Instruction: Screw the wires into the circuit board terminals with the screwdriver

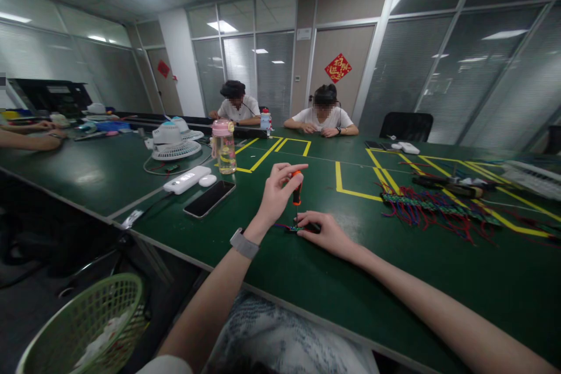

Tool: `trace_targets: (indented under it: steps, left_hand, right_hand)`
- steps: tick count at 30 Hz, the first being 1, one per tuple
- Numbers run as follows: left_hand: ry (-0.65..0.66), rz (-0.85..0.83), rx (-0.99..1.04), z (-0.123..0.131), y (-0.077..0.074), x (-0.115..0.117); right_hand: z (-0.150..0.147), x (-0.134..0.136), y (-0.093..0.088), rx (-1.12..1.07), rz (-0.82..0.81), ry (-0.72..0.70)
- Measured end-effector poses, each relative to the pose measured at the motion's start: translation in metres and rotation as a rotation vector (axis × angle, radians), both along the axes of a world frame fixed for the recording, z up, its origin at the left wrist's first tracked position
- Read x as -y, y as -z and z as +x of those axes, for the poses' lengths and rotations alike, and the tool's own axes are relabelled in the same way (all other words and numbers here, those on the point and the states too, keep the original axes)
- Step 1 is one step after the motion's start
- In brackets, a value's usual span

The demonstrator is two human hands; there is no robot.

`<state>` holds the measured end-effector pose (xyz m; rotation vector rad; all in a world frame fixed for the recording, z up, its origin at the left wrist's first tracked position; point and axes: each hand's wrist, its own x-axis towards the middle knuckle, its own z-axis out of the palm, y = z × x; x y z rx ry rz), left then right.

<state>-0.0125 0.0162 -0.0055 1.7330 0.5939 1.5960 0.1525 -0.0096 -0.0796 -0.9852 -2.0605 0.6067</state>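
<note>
My left hand (277,190), with a watch on its wrist, is closed around the handle of an orange and black screwdriver (297,191). The screwdriver stands upright, its thin shaft pointing down at a small green circuit board (293,229) on the table. Whether the tip sits in a screw is too small to see. From the right, the fingers of my right hand (326,234) grip the board's edge and hold it against the tabletop. A dark piece lies under those fingers, partly hidden. Red and blue wires come off the board's left end.
On the green table (350,280) lie a phone (210,198), a white power strip (187,180), a pink-lidded bottle (224,149) and white fans (175,143). Wired circuit boards (438,207) are heaped at right. Two people sit opposite. A green basket (87,327) stands below left.
</note>
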Motion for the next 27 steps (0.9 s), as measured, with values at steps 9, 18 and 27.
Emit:
trace_targets:
  steps: [9,18,27]
  left_hand:
    - [0.090,-0.052,0.017,0.0013,-0.0018,0.0037]
    - [0.196,-0.115,0.076,0.0024,0.0002,0.0015]
    - [0.245,-0.103,0.099,0.0030,0.0017,-0.0005]
  right_hand:
    - [-0.0006,0.0026,-0.0034,0.006,-0.015,0.006]
    - [-0.0005,0.0023,-0.0035,0.012,-0.013,0.005]
    - [-0.0003,0.0022,-0.0031,0.010,-0.009,0.002]
